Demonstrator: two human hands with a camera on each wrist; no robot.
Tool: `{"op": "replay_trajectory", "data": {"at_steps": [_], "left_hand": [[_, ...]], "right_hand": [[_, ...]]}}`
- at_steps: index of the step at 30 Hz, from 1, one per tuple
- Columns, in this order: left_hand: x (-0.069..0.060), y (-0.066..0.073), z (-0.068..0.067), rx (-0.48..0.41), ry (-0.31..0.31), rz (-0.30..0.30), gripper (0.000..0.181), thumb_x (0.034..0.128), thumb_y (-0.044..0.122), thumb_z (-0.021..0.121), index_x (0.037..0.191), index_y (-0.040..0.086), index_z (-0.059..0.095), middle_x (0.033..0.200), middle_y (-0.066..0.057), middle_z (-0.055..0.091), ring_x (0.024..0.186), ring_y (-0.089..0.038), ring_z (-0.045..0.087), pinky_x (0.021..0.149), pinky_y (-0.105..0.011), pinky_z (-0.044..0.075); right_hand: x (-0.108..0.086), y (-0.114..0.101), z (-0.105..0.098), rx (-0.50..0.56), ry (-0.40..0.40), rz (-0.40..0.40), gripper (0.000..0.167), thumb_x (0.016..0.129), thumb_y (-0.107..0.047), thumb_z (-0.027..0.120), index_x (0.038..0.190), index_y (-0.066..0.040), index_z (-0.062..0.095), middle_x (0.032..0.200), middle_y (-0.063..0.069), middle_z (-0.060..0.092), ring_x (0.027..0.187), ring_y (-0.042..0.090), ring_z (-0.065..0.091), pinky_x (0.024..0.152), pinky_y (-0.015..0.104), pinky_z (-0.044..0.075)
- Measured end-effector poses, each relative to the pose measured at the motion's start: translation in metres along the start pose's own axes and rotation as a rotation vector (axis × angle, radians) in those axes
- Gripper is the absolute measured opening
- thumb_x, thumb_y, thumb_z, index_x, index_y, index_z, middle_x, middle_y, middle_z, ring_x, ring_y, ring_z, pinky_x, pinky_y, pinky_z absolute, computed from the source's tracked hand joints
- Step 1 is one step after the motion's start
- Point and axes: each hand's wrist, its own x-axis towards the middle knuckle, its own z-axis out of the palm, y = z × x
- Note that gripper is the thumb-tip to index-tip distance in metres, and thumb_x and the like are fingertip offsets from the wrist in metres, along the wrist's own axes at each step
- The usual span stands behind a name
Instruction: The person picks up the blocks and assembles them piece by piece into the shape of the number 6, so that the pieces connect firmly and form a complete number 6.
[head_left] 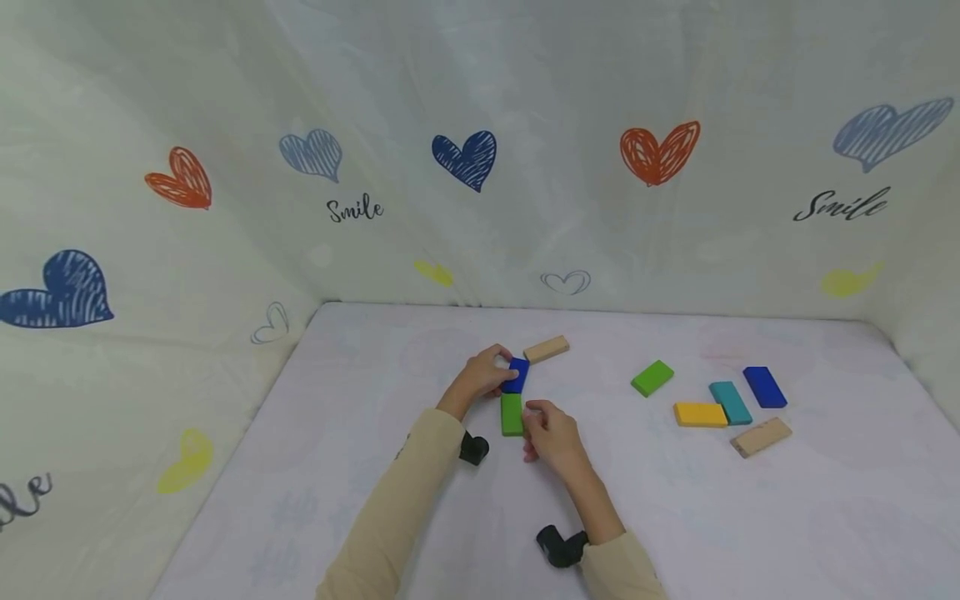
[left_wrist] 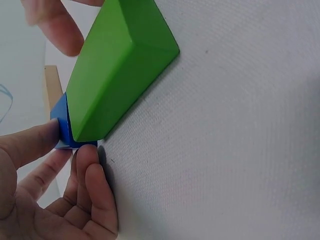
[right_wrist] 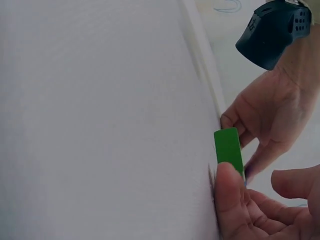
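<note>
My left hand (head_left: pixel 478 377) pinches a blue block (head_left: pixel 516 379) between thumb and fingers, as the left wrist view also shows. The blue block's near end meets a flat green block (head_left: pixel 512 415), which lies lengthwise on the table. Beyond, the corner of a bare wooden block (head_left: pixel 547 348) comes close to the blue one. My right hand (head_left: pixel 553 437) is at the green block's right side, its thumb held apart from the fingers. In the right wrist view a fingertip overlaps the green block (right_wrist: pixel 228 145); whether it touches is unclear.
To the right on the white-covered table (head_left: pixel 420 350) lie another green block (head_left: pixel 652 378), a yellow block (head_left: pixel 700 414), a teal block (head_left: pixel 731 403), a second blue block (head_left: pixel 765 387) and a second wooden block (head_left: pixel 761 437). A heart-printed cloth (head_left: pixel 555 83) hangs behind the table.
</note>
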Motion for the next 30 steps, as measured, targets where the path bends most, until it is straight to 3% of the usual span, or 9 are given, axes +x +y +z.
{"op": "replay_trajectory", "data": {"at_steps": [5, 10, 13, 21, 30], "left_hand": [[0.001, 0.0, 0.0, 0.004, 0.001, -0.012, 0.034, 0.0895, 0.024, 0.062, 0.121, 0.014, 0.053, 0.092, -0.011, 0.059, 0.058, -0.014, 0.051, 0.052, -0.022, 0.042], [0.002, -0.001, 0.0, 0.006, -0.003, -0.031, 0.035, 0.0895, 0.025, 0.062, 0.122, 0.015, 0.053, 0.101, -0.013, 0.059, 0.061, -0.015, 0.052, 0.054, -0.022, 0.043], [0.003, -0.001, 0.0, 0.0, -0.012, -0.028, 0.035, 0.0896, 0.024, 0.062, 0.122, 0.015, 0.053, 0.104, -0.013, 0.059, 0.061, -0.015, 0.053, 0.054, -0.022, 0.043], [0.002, -0.001, 0.0, -0.003, -0.021, -0.026, 0.036, 0.0902, 0.024, 0.061, 0.123, 0.015, 0.052, 0.105, -0.013, 0.057, 0.062, -0.015, 0.052, 0.054, -0.022, 0.042], [0.003, -0.001, 0.001, -0.004, -0.022, -0.023, 0.035, 0.0903, 0.024, 0.061, 0.123, 0.015, 0.052, 0.102, -0.013, 0.058, 0.061, -0.014, 0.051, 0.054, -0.022, 0.042]], "right_hand": [[-0.006, 0.0, -0.011, 0.01, 0.04, -0.039, 0.034, 0.097, -0.019, 0.048, 0.124, 0.003, 0.052, 0.082, 0.012, 0.062, 0.059, 0.013, 0.059, 0.057, 0.025, 0.051], [-0.013, -0.003, -0.03, -0.079, 0.1, -0.087, 0.031, 0.096, -0.019, 0.051, 0.12, -0.001, 0.057, 0.091, 0.01, 0.065, 0.077, 0.016, 0.06, 0.066, 0.023, 0.048], [-0.018, -0.006, -0.044, -0.113, 0.139, -0.094, 0.031, 0.095, -0.02, 0.052, 0.12, -0.002, 0.058, 0.098, 0.011, 0.064, 0.089, 0.019, 0.059, 0.077, 0.028, 0.049], [-0.026, -0.012, -0.079, -0.172, 0.202, -0.081, 0.036, 0.095, -0.022, 0.054, 0.126, -0.003, 0.053, 0.114, 0.017, 0.06, 0.107, 0.027, 0.055, 0.095, 0.042, 0.044], [-0.035, -0.005, -0.111, -0.23, 0.305, -0.038, 0.047, 0.092, -0.029, 0.057, 0.129, -0.001, 0.048, 0.125, 0.02, 0.053, 0.115, 0.034, 0.047, 0.097, 0.049, 0.04]]}}
